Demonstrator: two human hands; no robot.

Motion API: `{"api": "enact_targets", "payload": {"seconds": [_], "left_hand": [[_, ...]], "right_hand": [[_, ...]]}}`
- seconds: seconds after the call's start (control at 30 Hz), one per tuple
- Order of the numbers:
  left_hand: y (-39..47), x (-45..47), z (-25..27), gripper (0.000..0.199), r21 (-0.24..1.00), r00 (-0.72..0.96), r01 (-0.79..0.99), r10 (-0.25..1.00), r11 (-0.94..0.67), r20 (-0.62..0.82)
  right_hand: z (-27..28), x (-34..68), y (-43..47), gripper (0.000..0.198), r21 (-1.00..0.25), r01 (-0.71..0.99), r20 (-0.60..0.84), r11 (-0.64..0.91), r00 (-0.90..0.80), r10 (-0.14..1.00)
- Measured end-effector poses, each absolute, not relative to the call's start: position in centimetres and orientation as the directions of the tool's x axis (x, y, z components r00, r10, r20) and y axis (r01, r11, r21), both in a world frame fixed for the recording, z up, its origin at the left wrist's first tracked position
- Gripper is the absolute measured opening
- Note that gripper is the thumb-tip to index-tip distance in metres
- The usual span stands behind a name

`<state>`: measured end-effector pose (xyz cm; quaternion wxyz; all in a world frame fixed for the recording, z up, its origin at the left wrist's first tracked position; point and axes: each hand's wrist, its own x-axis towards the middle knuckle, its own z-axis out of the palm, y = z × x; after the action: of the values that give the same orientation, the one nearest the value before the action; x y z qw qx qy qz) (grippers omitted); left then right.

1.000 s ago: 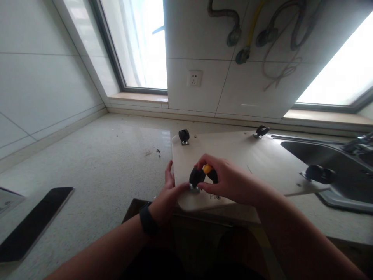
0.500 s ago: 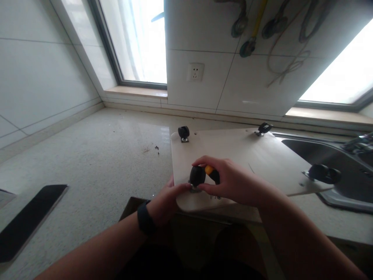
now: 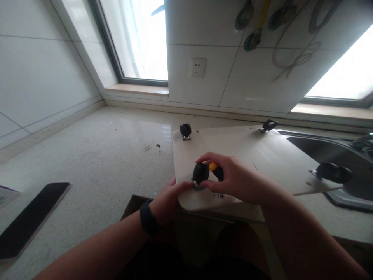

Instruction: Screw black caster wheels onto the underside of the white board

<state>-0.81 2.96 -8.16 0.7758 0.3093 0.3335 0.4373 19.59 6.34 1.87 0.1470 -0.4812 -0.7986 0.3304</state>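
Note:
A white board (image 3: 227,144) lies on the counter with black caster wheels standing up at its corners. My left hand (image 3: 169,198) grips the near left corner of the board, its thumb against the metal plate of the near caster wheel (image 3: 200,174). Over that same caster, my right hand (image 3: 230,175) curls with fingertips on top and thumb at its base. Tucked in the right palm is a tool with a yellow-and-black handle (image 3: 215,169); its other end is hidden. The far left caster (image 3: 185,130), far right caster (image 3: 268,125) and near right caster (image 3: 332,172) are untouched.
Small dark screws (image 3: 158,146) lie on the speckled counter (image 3: 96,155) left of the board. A long black flat piece (image 3: 35,217) rests farther left. The board's right end reaches over a steel sink (image 3: 323,149). A wall socket (image 3: 198,67) and pipe valves (image 3: 252,41) are behind.
The view has shifted slightly, so the board and hands appear a little farther right. Both hands keep their hold at the near left caster; little else differs.

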Motion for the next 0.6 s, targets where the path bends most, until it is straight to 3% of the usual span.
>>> {"api": "enact_targets", "payload": {"seconds": [0.17, 0.6], "left_hand": [[2.95, -0.72, -8.15, 0.047, 0.756, 0.403, -0.489, 0.881, 0.436, -0.247], [3.03, -0.77, -8.11, 0.038, 0.751, 0.407, -0.48, 0.873, 0.453, -0.267]], "right_hand": [[1.87, 19.58, 6.23, 0.047, -0.659, 0.681, -0.077, 0.319, -0.483, 0.872], [1.98, 19.63, 5.97, 0.047, -0.656, 0.712, -0.126, 0.252, -0.432, 0.893]]}}
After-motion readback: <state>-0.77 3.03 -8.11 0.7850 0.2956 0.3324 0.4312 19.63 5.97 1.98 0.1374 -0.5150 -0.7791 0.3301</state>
